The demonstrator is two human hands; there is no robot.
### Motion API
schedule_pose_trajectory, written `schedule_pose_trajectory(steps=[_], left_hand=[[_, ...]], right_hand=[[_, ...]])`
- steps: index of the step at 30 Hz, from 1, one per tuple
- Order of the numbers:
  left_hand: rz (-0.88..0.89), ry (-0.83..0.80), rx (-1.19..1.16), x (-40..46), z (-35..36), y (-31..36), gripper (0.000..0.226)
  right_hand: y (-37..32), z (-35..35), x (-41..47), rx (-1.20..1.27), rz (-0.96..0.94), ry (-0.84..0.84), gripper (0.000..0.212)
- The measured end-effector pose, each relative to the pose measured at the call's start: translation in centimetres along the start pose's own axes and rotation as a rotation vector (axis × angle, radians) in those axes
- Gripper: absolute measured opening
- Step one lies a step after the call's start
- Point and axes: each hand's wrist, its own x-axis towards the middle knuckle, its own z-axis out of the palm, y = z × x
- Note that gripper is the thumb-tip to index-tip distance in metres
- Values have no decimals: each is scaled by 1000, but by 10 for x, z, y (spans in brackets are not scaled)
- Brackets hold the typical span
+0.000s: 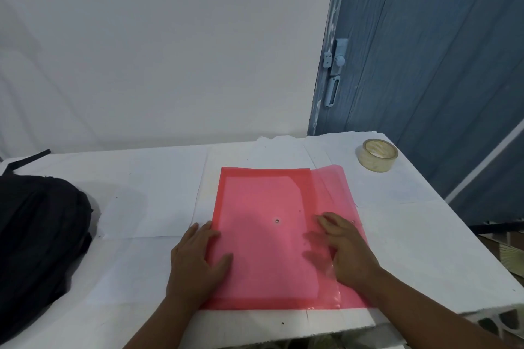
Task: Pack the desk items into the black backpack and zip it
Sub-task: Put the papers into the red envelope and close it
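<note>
A pink translucent plastic folder [263, 207] lies flat on the white desk [141, 178], its flap folded open to the right. My left hand [198, 263] rests on the folder's left edge, thumb on top, fingers spread. Fingers together, my right hand [346, 249] presses flat on the open flap. A metal snap stud sits near the folder's middle. The black backpack [37, 241] lies at the desk's left edge, partly out of view. A roll of clear tape [377, 154] stands at the far right corner of the desk.
White paper sheets cover the desk. A white wall rises behind it, and a blue door [425, 65] with a pale latch stands at the right. The desk's front edge runs just below the folder.
</note>
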Motion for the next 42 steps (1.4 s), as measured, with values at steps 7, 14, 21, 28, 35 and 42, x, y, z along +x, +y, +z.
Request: schedule_pose_trajectory(steps=[7, 14, 21, 28, 35, 42], left_hand=[[0, -3, 39, 1, 2, -1, 68], [-9, -98, 108, 1, -4, 8, 65], [8, -395, 572, 11, -19, 54, 46], [3, -520, 703, 16, -2, 118, 43], [-143, -515, 469, 17, 15, 133, 74], [-144, -420, -242, 8, 19, 188, 86]], right_hand=[[12, 8, 2, 21, -40, 14, 41], [4, 0, 2, 41, 20, -103, 59], [-2, -12, 4, 212, 190, 226, 42], [-19, -43, 23, 196, 310, -388, 98], [-20, -30, 8, 423, 307, -123, 69], [-19, -54, 28, 449, 239, 10, 55]])
